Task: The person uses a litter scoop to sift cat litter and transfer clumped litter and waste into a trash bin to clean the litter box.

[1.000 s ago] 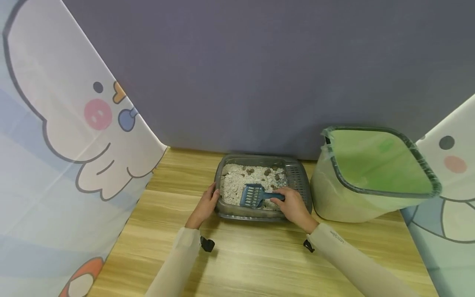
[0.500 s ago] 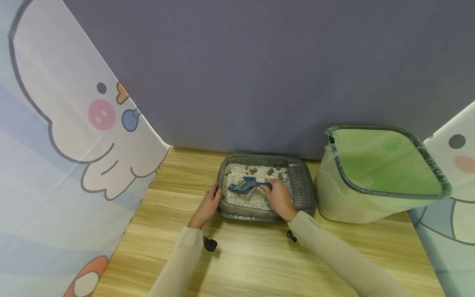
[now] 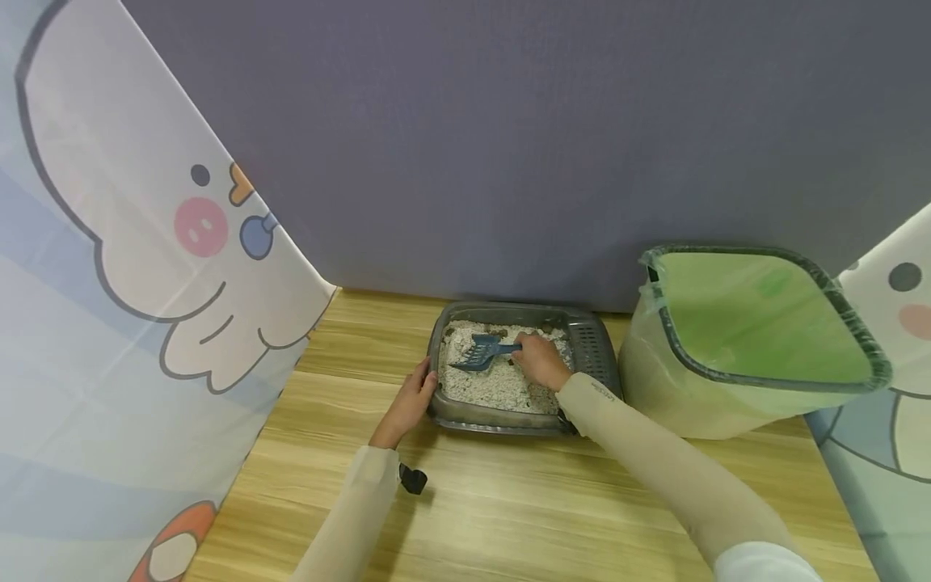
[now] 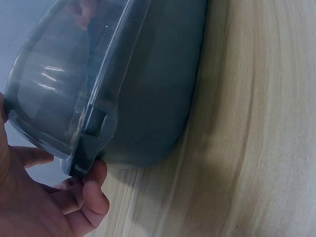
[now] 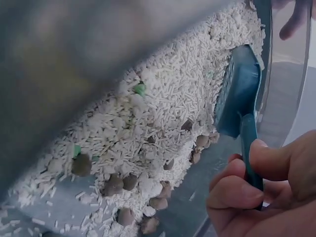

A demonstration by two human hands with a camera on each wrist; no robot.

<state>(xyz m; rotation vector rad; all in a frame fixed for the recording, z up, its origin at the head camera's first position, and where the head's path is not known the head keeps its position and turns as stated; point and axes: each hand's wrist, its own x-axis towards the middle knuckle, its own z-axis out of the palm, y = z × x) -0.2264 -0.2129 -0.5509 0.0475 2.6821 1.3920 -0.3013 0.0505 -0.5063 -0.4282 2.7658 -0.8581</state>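
A grey litter box (image 3: 494, 422) holds pale pellet litter (image 5: 173, 89) with several brown clumps (image 5: 113, 185) in it. My right hand (image 3: 541, 360) reaches over the box and grips the handle of a blue slotted litter scoop (image 3: 480, 354). The scoop's head lies in the litter toward the left, tilted on its side in the right wrist view, close to the box wall. At the box's left end, my left hand (image 3: 409, 402) holds the rim; its fingers (image 4: 94, 197) curl at the rim's outer lip.
Right of the box stands a bin (image 3: 684, 404) lined with a pale green bag. A grey panel (image 3: 465, 145) rises behind the wooden tabletop (image 3: 480, 501), and printed cartoon cloths hang at both sides. Small green bits (image 5: 140, 89) lie among the litter.
The right hand has carried the scoop from the front of the litter toward the back left, and the scoop has turned. My left hand keeps its hold on the rim.
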